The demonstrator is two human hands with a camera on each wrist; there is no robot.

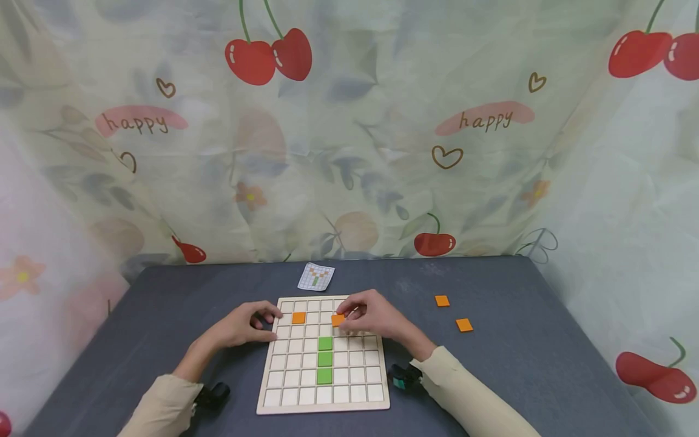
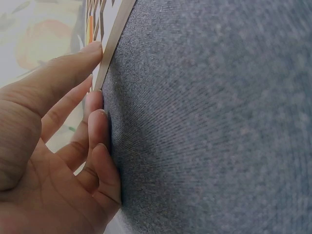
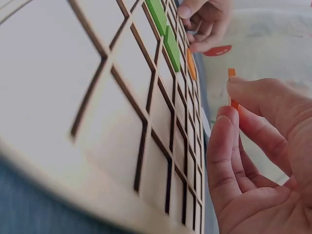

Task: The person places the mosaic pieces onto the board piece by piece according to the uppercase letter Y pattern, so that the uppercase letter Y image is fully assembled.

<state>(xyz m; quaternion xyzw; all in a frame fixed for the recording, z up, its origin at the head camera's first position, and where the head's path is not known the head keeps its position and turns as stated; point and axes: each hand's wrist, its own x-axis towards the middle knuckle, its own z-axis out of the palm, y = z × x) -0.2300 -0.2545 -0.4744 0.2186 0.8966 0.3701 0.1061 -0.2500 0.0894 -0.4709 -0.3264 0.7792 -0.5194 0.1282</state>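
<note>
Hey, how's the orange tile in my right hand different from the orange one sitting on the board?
The held tile is pinched in your right hand; the placed tile lies untouched in a cell of the board. In the head view, your hand partly covers the held tile, while the placed tile shows whole. Both are orange.

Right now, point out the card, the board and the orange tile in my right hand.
Card [image 1: 316, 277]: head view, middle of its printed face.
Board [image 1: 323, 408]: head view, bare near rim.
Orange tile [image 1: 337, 320]: head view, its exposed flat face.
</note>
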